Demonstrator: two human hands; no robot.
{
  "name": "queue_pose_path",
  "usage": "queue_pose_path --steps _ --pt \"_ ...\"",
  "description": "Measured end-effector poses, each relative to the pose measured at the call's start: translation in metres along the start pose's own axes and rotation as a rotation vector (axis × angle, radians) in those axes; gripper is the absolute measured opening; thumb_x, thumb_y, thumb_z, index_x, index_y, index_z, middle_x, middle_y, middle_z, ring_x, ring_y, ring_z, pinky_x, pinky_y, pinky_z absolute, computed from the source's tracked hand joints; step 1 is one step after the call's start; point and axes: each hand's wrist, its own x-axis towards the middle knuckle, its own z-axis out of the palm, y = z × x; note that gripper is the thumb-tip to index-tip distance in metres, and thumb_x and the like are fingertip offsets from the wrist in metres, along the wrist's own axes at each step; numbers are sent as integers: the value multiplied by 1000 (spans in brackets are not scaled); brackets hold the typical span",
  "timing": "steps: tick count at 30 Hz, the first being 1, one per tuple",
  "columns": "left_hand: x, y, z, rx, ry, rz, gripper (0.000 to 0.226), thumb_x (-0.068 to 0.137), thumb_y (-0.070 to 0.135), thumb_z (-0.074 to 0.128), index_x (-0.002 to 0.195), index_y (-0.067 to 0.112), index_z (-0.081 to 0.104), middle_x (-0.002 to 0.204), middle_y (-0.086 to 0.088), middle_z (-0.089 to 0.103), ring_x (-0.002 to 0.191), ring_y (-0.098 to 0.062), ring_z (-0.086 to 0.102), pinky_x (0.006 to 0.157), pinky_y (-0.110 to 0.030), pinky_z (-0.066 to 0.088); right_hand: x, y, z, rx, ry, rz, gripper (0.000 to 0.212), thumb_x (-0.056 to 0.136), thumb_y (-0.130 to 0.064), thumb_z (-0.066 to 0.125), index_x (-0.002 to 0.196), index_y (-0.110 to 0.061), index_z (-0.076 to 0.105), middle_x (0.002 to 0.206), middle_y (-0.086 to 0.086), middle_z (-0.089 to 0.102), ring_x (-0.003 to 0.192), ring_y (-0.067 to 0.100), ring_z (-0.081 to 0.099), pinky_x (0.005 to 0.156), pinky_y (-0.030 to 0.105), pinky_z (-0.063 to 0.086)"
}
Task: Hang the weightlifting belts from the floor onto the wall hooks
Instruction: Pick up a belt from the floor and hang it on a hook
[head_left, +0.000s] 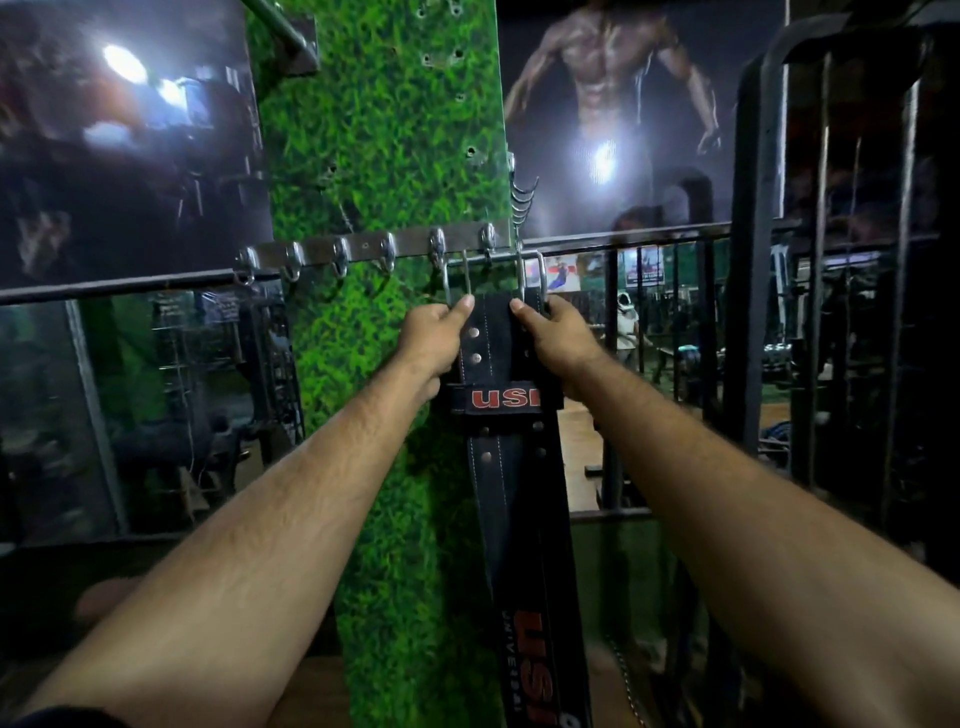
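Both hands — left grip (434, 332), right grip (553, 332) — clasp black belt (511, 467) top edge below hook rail (374, 249).

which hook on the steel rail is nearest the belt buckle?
The fifth hook from the left on the steel hook rail: the black leather belt's metal buckle hangs just beneath it; the four hooks further left stand clear.
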Motion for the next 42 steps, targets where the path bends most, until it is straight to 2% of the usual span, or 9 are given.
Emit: queue_pose_path --steps 5,8,13,19,21,26,33,39,42 --pt "-30 -35 6 -96 13 41 25 102 33 55 87 17 67 84 -1 73 75 -15 70 71 -31 58 -35 36 6 83 103 55 59 80 -66 61 93 -10 75 91 6 80 90 28 76 88 51 61" --pt "-46 -61 9 -211 -8 55 26 106 28 47 97 15 69 93 -1 77 85 -12 74 79 -29 60 -63 60 7 145 183 135 64 96 -64 49 88 -6 76 76 0 75 75 17 72 72 30 58" --pt "-77 -90 15 -380 60 -40 58 90 65 55 110 13 70 103 4 79 97 -8 74 84 -28 57 -83 82 18 42 323 42 67 100 -65 36 62 -12 53 66 -3 59 65 14 55 66 30 46" --pt "-107 -150 11 -35 95 216 29 93 46 57 90 17 58 89 -9 68 83 -14 61 80 -45 53 -116 155 28 0 190 -25 46 104 -41 52 105 1 68 99 10 74 85 14 63 80 28 52" --pt "-107 -164 5 0 114 215 38 92 45 59 91 7 57 85 -13 63 79 -19 57 74 -48 51 -122 174 30 -10 175 -37 36 103 -34 56 102 0 68 97 14 74 84 15 68 72 20 53" --pt "-145 -211 -9 -48 -25 -19 8 101 18 58 101 13 64 90 4 76 85 -14 72 75 -35 61 -150 222 34 -67 102 -16 42 96 -47 57 100 -6 67 95 4 75 90 19 72 79 38 60" --pt "-197 -302 -26 -16 -60 -237 14 100 8 56 109 7 66 98 -2 76 88 -13 72 81 -28 59 -216 297 36 -234 -61 157 22 101 -37 58 103 -17 66 96 -5 75 85 8 70 80 37 58" --pt "-254 -391 -38 186 -190 -391 21 98 6 59 115 -1 67 106 -9 72 80 7 68 78 -16 53 -286 368 31 -372 -213 366 46 90 -60 52 113 -22 64 109 -3 76 103 18 71 90 44 56" --pt "-284 -432 -42 323 -204 -474 21 97 14 63 108 -3 70 99 -11 73 82 -11 67 77 -29 53 -318 412 29 -389 -275 476 58 85 -67 50 110 -16 62 107 5 76 102 25 71 88 48 56"
